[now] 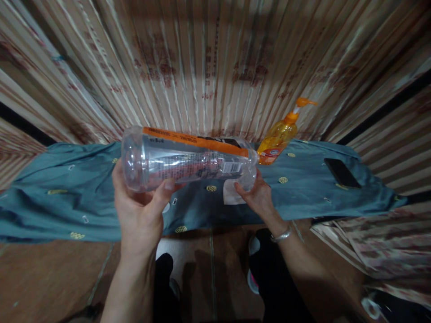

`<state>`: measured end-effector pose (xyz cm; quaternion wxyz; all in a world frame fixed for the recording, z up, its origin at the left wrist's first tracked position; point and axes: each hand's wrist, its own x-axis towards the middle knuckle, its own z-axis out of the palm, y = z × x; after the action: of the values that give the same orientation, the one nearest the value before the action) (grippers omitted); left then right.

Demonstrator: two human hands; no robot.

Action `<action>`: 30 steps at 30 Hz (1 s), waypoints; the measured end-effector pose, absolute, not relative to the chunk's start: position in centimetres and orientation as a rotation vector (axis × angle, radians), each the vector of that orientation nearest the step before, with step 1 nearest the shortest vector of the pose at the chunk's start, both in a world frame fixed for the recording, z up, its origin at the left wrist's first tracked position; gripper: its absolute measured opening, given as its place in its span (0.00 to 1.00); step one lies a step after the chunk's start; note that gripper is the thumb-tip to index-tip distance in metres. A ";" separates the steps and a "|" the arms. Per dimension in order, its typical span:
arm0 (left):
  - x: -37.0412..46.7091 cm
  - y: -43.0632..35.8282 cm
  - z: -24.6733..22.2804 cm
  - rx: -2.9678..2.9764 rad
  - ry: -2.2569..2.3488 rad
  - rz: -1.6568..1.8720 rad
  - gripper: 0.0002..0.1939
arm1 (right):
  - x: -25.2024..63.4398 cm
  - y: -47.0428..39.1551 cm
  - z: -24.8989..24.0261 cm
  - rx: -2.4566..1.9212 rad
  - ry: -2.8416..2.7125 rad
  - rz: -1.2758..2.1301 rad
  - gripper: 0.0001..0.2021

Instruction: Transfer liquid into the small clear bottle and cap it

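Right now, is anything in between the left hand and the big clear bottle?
Nothing I can see: the left hand grips the clear bottle directly. The orange pump bottle is by its other end.

A clear plastic bottle [191, 163] with an orange-and-grey label [188, 168], held sideways, stretching from nine to three o'clock.

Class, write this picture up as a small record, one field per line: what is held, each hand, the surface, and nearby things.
Held: clear plastic bottle with an orange-and-grey label, sideways
Left hand: around the wide end
Right hand: at the opposite end
Surface: blue-green patterned cloth
Upright on cloth: amber pump bottle
Flat, far right: dark phone
Near right hand: white piece, contact unclear
Backdrop: pleated curtain
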<state>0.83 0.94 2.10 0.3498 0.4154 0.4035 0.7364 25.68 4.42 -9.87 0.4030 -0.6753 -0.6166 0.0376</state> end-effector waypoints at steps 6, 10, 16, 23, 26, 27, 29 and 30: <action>0.8 0.8 2.1 1.094 1.074 1.890 0.27 | 25.6 4.4 -9.8 -1.696 -1.546 0.106 0.31; 0.7 0.9 2.0 1.135 1.079 1.886 0.28 | 25.6 4.4 -9.7 -1.699 -1.535 0.136 0.31; 0.7 0.9 2.0 1.115 1.051 1.900 0.27 | 25.7 4.4 -9.9 -1.685 -1.545 0.101 0.34; 0.9 0.8 2.3 1.077 1.037 1.916 0.29 | 25.6 4.5 -10.0 -1.701 -1.565 0.070 0.34; 0.9 0.8 2.4 1.088 1.035 1.923 0.28 | 25.6 4.5 -10.1 -1.717 -1.568 0.058 0.35; 0.9 0.8 2.4 1.095 1.034 1.922 0.28 | 25.6 4.5 -10.1 -1.719 -1.566 0.052 0.35; 0.9 0.8 2.4 1.096 1.040 1.910 0.27 | 25.7 4.5 -10.2 -1.719 -1.563 0.042 0.36; 0.9 0.9 2.4 1.095 1.047 1.906 0.27 | 25.7 4.5 -10.2 -1.715 -1.565 0.039 0.36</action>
<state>0.90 0.86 2.44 0.3461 0.4220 0.4034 0.7344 25.67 4.49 -10.17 0.3984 -0.6774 -0.6182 0.0155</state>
